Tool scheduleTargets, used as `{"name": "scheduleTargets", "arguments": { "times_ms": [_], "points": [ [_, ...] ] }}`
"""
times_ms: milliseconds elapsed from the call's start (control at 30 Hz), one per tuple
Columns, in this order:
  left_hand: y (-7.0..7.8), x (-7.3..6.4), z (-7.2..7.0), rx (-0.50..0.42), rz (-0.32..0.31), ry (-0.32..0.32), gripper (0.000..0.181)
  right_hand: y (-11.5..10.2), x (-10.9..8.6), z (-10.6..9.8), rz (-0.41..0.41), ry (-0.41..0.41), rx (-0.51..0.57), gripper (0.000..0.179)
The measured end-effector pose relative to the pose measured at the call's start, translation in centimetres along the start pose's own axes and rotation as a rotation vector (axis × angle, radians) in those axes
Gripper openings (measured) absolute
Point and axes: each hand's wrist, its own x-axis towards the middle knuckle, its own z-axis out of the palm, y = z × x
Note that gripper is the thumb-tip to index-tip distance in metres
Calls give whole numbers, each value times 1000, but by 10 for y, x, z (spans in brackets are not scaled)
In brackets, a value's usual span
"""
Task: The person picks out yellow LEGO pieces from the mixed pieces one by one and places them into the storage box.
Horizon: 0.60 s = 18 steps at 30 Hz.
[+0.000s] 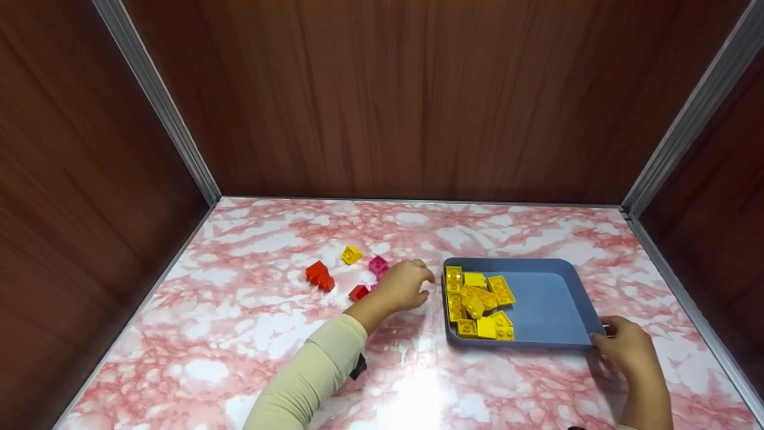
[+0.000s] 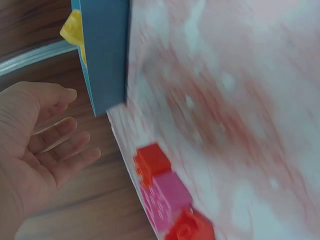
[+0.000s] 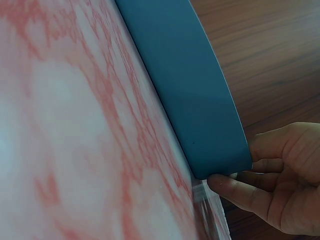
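A blue-grey tray [image 1: 543, 310] lies on the table, with several yellow toy bricks [image 1: 477, 297] gathered along its left side. My left hand [image 1: 406, 285] hovers just left of the tray, its fingers loosely bent and nothing held. In the left wrist view the left palm [image 2: 30, 145] is bare, beside the tray's wall [image 2: 105, 55]. At the tray's near right corner my right hand [image 1: 630, 343] grips the rim. The right wrist view shows its thumb and fingers [image 3: 240, 192] about that corner of the tray [image 3: 200, 100].
Left of the left hand lie loose red bricks [image 1: 319, 276], another red brick [image 1: 359, 292], a magenta brick [image 1: 378, 266] and a yellow brick [image 1: 351, 255]. The left forearm partly hides this group. Wood-grain panels [image 1: 418, 101] wall the marbled table [image 1: 239, 334] at back and sides.
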Motion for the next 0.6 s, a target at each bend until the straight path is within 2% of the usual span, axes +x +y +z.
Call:
{"name": "scheduleTargets", "arguments": {
  "times_ms": [133, 300, 467, 600],
  "points": [
    [-17, -8, -3, -7, -34, 38, 24, 0, 0, 0, 1, -2, 3, 49],
    [-39, -15, -6, -87, -117, 90, 23, 1, 0, 0, 11, -6, 2, 49],
    [-57, -20, -7, -145, -231, 92, 21, 0, 1, 0, 13, 6, -2, 49],
    [-70, -22, -9, -152, -302, 90, 19, -1, 2, 0, 14, 6, -1, 49]
  ]
}}
